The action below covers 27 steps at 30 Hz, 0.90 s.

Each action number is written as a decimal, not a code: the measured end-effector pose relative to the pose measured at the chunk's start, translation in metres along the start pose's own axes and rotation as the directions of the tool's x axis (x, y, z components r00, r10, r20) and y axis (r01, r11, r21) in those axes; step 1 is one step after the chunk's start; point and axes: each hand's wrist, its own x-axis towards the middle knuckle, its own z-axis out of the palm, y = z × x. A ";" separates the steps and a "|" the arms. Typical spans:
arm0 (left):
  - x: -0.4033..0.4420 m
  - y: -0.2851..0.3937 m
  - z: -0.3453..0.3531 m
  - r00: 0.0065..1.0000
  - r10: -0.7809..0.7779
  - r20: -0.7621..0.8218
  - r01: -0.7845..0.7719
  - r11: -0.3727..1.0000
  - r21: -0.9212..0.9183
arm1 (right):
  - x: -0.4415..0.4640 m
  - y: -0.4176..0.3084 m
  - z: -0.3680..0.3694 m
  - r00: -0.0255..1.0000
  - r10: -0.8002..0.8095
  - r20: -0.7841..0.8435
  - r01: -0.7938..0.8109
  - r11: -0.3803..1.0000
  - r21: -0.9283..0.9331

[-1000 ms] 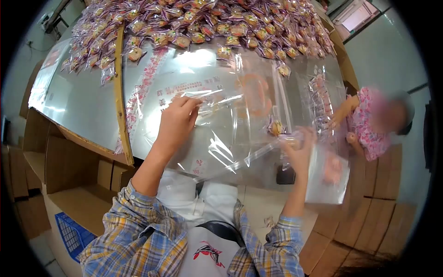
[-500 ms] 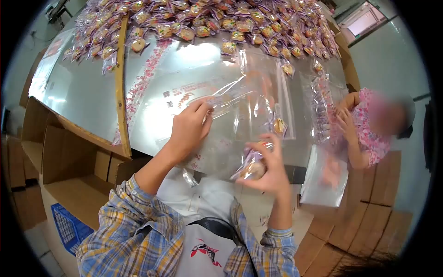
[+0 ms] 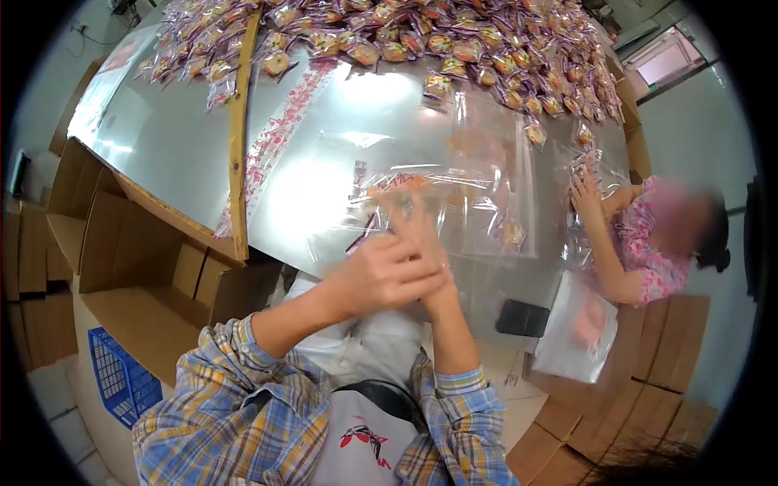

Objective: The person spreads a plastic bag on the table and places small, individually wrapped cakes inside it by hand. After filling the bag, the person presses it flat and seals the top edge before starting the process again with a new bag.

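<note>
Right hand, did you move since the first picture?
Yes, the right hand moved left: it was close to the stack of clear bags, and now it's well away, up against the left hand.

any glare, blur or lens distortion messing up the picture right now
Head view: white glare washes out patches of the metal tabletop, and the clear plastic film throws thin glints; head view: the right hand is motion-blurred, the left hand sharper; head view: strong wide-angle curving, with black, rounded corners

blue, yellow and white plaid shirt (image 3: 243,393); blue basket (image 3: 123,379)
</note>
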 end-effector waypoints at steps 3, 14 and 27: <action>-0.015 0.006 -0.011 1.000 -0.008 -0.014 0.008 0.999 0.048 | 0.003 -0.011 -0.006 0.998 0.029 -0.054 -0.015 0.971 0.238; -0.019 -0.043 -0.019 0.939 -0.343 0.008 0.324 0.894 0.309 | 0.042 -0.012 -0.004 0.996 0.048 0.073 -0.037 0.988 -0.148; -0.020 -0.043 -0.016 0.989 -0.127 0.079 0.124 0.992 0.037 | 0.092 -0.016 -0.004 0.992 -0.122 0.039 0.127 0.970 -0.205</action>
